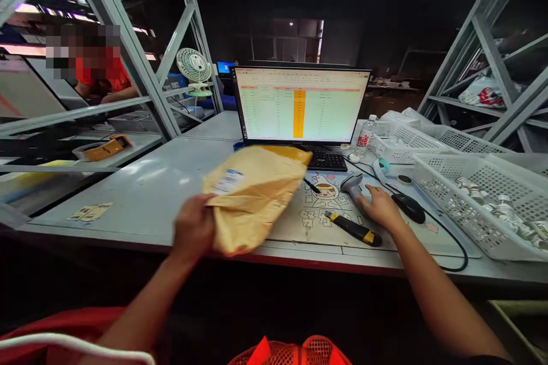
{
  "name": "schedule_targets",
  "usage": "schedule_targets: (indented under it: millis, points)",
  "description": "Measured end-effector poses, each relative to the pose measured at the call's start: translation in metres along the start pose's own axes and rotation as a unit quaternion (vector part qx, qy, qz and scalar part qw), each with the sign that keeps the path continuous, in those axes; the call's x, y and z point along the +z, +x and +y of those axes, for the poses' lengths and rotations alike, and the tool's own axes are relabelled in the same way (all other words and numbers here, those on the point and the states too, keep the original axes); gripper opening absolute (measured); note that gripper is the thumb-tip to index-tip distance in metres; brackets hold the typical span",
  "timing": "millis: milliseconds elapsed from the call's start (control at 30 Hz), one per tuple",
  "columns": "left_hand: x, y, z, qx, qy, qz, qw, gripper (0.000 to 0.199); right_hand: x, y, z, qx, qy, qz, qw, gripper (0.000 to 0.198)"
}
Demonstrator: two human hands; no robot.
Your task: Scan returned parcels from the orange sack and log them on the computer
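My left hand [193, 227] is closed on the lower left edge of a yellow-brown paper mailer [261, 197]. The mailer is creased, carries a white printed label [228, 181] and is tilted above the desk's front edge. On the desk mat, my right hand [382, 206] is closed around the handle of a grey barcode scanner [351, 182], whose head points away to the left. Just below the scanner lies a black and yellow utility knife [354, 228]. A dark pen [311, 185] rests on the mat beside the mailer.
A monitor [274, 108] showing a spreadsheet stands behind a black keyboard [327, 161]. To the right are a black mouse [409, 208], a cable, a bottle [366, 132] and a white basket [454, 199] of small bottles. Metal frames flank the desk; a person in red [105, 68] sits at left.
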State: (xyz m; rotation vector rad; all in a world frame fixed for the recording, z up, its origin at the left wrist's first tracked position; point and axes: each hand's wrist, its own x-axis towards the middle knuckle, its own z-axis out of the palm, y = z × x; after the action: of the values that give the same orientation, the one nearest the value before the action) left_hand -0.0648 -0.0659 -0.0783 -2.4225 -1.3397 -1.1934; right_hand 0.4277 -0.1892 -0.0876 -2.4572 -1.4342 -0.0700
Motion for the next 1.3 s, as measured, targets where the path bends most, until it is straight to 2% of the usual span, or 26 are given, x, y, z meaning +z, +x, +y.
schedule_targets:
  millis: [100,167,333,433,533,633,733,800,867,933,1000,1167,1233,1300]
  points:
    - [0.032,0.001,0.025,0.078,-0.006,-0.151,0.985,0.042,0.007,0.004,-0.004,0.004,-0.015,-0.036,0.999,0.068]
    - [0.042,0.0,0.04,0.125,0.013,-0.233,0.964,0.046,0.011,0.008,-0.009,0.006,-0.024,-0.053,0.998,0.069]
    - [0.036,-0.022,0.052,0.173,0.035,-0.335,0.925,0.061,0.017,0.017,-0.028,0.044,-0.041,-0.069,0.996,0.073]
    - [0.029,-0.03,0.06,0.162,0.044,-0.352,0.921,0.065,0.021,0.019,-0.042,0.079,-0.044,-0.065,0.994,0.069]
    - [0.03,-0.03,0.076,0.166,0.033,-0.35,0.921,0.058,0.015,0.02,-0.05,0.098,-0.039,-0.056,0.993,0.058]
    - [0.044,-0.037,0.094,0.2,0.0,-0.324,0.925,0.06,-0.01,0.02,-0.055,0.09,-0.014,-0.068,0.994,0.043]
    - [0.061,-0.053,0.107,0.214,-0.007,-0.282,0.935,0.064,-0.051,0.01,-0.064,0.021,0.097,-0.125,0.987,0.043]
    - [0.069,-0.062,0.111,0.216,0.002,-0.258,0.942,0.065,-0.078,-0.002,-0.075,-0.047,0.219,-0.186,0.957,0.051]
    - [0.072,-0.066,0.112,0.218,0.008,-0.247,0.944,0.065,-0.1,-0.016,-0.09,-0.109,0.31,-0.251,0.911,0.057]
    - [0.073,-0.067,0.112,0.22,0.008,-0.25,0.943,0.066,-0.113,-0.027,-0.104,-0.146,0.336,-0.303,0.88,0.06]
    - [0.073,-0.066,0.113,0.217,0.003,-0.257,0.942,0.066,-0.118,-0.033,-0.117,-0.169,0.332,-0.327,0.869,0.06]
    - [0.059,-0.057,0.116,0.19,-0.027,-0.294,0.936,0.063,-0.112,-0.034,-0.124,-0.188,0.303,-0.305,0.883,0.058]
    - [0.042,-0.049,0.111,0.183,-0.06,-0.331,0.924,0.063,-0.102,-0.027,-0.113,-0.177,0.281,-0.279,0.901,0.055]
    - [0.023,-0.042,0.099,0.187,-0.097,-0.375,0.903,0.079,-0.084,-0.014,-0.096,-0.161,0.226,-0.225,0.934,0.054]
